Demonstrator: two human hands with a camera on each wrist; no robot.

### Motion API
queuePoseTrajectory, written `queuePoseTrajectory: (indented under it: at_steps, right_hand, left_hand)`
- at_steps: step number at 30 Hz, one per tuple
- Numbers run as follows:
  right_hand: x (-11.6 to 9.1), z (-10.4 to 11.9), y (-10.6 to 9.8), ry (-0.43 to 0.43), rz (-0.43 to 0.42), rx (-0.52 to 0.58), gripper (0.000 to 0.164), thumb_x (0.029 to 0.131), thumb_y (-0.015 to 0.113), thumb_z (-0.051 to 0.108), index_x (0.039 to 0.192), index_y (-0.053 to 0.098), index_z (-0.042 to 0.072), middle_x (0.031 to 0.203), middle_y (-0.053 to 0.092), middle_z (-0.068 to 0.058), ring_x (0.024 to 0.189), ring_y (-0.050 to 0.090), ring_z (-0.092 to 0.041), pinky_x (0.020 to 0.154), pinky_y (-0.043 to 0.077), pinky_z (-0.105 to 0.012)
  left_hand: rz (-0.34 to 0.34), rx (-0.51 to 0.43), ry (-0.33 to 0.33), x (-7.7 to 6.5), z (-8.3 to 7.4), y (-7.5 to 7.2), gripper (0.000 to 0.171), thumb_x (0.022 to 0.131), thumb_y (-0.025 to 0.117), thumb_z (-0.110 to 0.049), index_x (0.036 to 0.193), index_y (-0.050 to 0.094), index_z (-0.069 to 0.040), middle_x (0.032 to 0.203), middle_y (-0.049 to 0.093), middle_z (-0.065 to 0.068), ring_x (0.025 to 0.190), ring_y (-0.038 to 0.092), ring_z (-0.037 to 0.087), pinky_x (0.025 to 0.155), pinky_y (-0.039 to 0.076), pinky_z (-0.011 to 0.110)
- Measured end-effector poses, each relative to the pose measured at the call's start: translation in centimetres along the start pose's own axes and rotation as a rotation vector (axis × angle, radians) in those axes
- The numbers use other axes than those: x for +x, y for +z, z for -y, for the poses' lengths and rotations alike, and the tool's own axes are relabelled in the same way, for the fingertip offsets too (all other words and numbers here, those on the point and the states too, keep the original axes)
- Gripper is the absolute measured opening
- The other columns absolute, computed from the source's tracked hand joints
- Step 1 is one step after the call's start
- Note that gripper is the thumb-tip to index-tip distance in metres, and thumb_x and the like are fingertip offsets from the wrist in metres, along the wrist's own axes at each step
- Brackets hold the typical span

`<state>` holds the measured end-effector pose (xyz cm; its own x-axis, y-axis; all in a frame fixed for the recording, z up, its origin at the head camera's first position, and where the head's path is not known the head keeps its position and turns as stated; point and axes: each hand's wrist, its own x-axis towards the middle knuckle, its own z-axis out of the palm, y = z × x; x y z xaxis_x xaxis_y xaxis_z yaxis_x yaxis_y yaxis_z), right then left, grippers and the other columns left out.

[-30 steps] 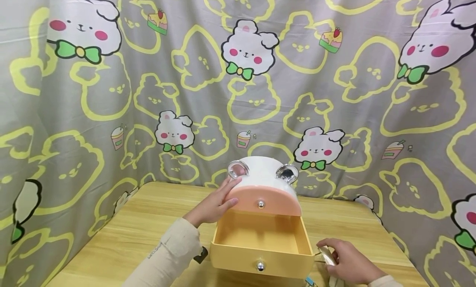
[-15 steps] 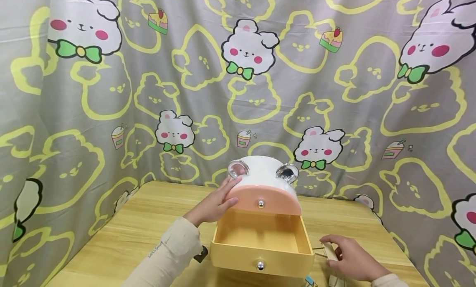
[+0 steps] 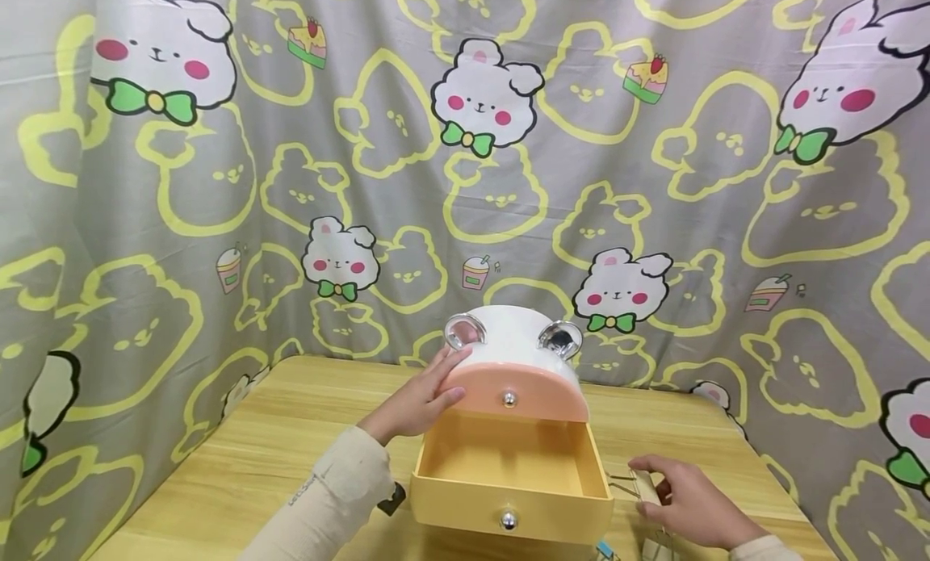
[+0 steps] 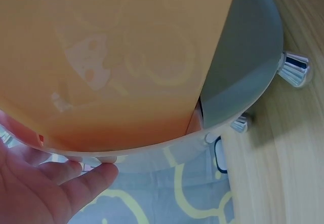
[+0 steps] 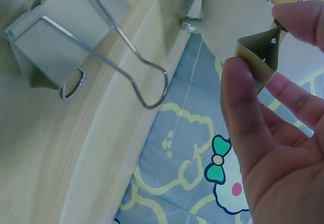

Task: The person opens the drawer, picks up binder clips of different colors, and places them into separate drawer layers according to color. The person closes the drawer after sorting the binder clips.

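Observation:
A small storage box with a white body and two silvery ear shapes stands on the table. Its pink upper drawer is in, while the yellow lower drawer is pulled out with a bare floor. My left hand rests on the box's left side, fingers extended along the white shell and thumb near the pink front. To the right of the yellow drawer, my right hand pinches a beige binder clip between thumb and fingers. The clip's wire handles point toward the drawer's side.
Another beige binder clip with long wire handles lies on the table below my right hand. A small blue clip is near the drawer's front right corner. Something black sits beside my left sleeve. A patterned curtain hangs behind.
The right hand has shifted slightly to the right and turned the binder clip, so its wire handles show more clearly. The left hand and box stay put.

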<state>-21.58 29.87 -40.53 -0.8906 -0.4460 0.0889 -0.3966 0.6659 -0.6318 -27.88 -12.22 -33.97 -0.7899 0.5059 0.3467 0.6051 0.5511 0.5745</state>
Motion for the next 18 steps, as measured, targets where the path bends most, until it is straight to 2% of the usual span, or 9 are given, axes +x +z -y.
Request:
queuePoseTrajectory:
  at_steps: [7, 18]
  right_hand:
    - [-0.1, 0.3, -0.07, -0.002, -0.018, 0.001, 0.052, 0.086, 0.073, 0.021, 0.128, 0.054, -0.003, 0.122, 0.058, -0.025, 0.068, 0.057, -0.004, 0.058, 0.048, -0.026]
    - [-0.22, 0.68, -0.66, -0.002, -0.041, -0.016, 0.053, 0.086, 0.074, 0.025, 0.128, 0.055, -0.002, 0.121, 0.059, -0.024, 0.073, 0.059, -0.003, 0.058, 0.049, -0.026]
  left_hand:
    - [0.001, -0.003, -0.011, 0.03, -0.27, -0.01, 0.059, 0.101, 0.052, -0.031, 0.155, 0.026, -0.025, 0.159, 0.01, 0.02, 0.142, 0.018, 0.041, 0.106, 0.024, 0.065]
    - [0.002, 0.003, -0.018, -0.11, -0.35, -0.08, 0.058, 0.102, 0.051, -0.031, 0.154, 0.027, -0.023, 0.159, 0.012, 0.02, 0.142, 0.018, 0.042, 0.107, 0.023, 0.065]
